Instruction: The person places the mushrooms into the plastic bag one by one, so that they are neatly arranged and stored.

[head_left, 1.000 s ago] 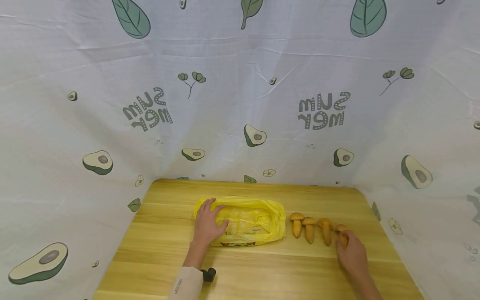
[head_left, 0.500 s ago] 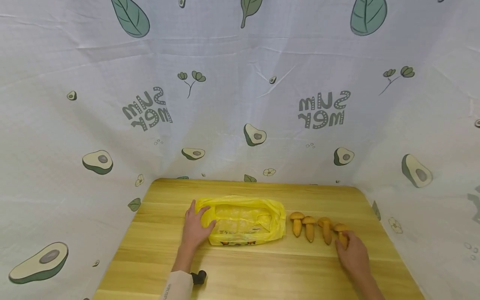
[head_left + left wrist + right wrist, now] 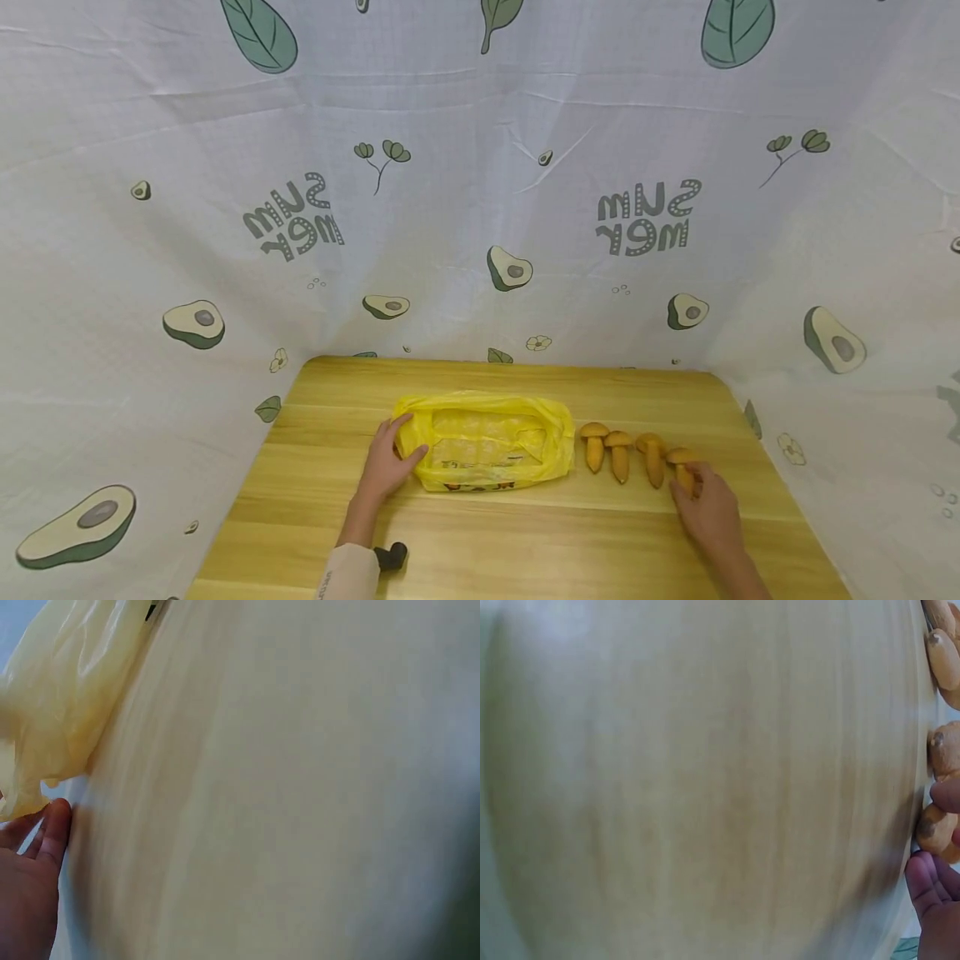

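Observation:
In the head view a yellow plastic bag (image 3: 480, 483) lies with its mouth spread wide, creased plastic showing inside. My left hand (image 3: 388, 463) curves round the bag's left end, index finger over the rim and thumb at the front corner; in the left wrist view the fingertips (image 3: 60, 808) touch the bag's edge. To the right, several orange-brown mushrooms stand in a row, caps away from me: the leftmost mushroom (image 3: 595, 442), one beside it (image 3: 619, 458), and another (image 3: 652, 460). My right hand (image 3: 708, 507) pinches the stem of the rightmost mushroom (image 3: 681, 457), resting on the table.
The wood-grain table (image 3: 510, 550) has a printed white cloth (image 3: 450, 208) rising behind it and at both sides. A small black device (image 3: 392, 557) sticks out from the left sleeve (image 3: 352, 573).
My left hand drew back left from over the bag's opening, then its fingers closed in on the left rim. The right hand has stayed at the rightmost mushroom.

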Tool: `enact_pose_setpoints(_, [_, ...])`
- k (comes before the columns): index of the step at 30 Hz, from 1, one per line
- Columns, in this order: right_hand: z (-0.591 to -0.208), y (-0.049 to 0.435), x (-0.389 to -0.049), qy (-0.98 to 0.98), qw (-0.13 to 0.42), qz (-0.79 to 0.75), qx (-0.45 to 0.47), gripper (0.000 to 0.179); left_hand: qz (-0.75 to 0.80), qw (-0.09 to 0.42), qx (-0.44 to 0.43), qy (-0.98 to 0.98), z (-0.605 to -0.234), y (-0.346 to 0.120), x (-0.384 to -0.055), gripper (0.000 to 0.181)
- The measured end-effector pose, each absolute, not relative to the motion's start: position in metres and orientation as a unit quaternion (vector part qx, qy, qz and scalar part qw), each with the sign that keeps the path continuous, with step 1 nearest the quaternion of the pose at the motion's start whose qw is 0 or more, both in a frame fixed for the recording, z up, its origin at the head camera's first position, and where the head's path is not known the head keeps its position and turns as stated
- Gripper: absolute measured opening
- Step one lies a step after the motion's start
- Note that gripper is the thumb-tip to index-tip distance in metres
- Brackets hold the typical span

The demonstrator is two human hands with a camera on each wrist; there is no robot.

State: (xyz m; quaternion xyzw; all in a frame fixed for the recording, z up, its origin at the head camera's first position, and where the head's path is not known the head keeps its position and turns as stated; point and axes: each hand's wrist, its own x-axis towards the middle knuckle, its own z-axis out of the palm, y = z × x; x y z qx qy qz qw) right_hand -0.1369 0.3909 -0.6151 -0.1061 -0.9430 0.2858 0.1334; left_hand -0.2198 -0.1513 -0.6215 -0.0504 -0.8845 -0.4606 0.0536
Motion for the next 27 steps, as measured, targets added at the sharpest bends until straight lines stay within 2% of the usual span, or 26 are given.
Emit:
enact_pose_setpoints(8, [-0.612,0.389,-0.137,-0.935,0.146,0.299,-0.122,0.046,-0.492,0.060,-0.080,-0.865,-0.633,-0.156,-0.220,0.076])
enact_pose_setpoints(16, [-0.604,0.382,-0.140,-0.925,0.153,0.316,-0.142,0.056,-0.508,0.058,-0.095,-0.854,-0.640,-0.161,-0.221,0.077])
enact_pose_setpoints(22, [-0.596,0.372,-0.143,-0.915,0.138,0.342,-0.163,0.062,-0.500,0.069,-0.100,-0.857,-0.641,-0.161,-0.222,0.076])
enact_pose_setpoints(27, [-0.585,0.362,-0.149,-0.908,0.160,0.357,-0.153,0.059,-0.504,0.062,-0.098,-0.856,-0.639,-0.161,-0.221,0.076])
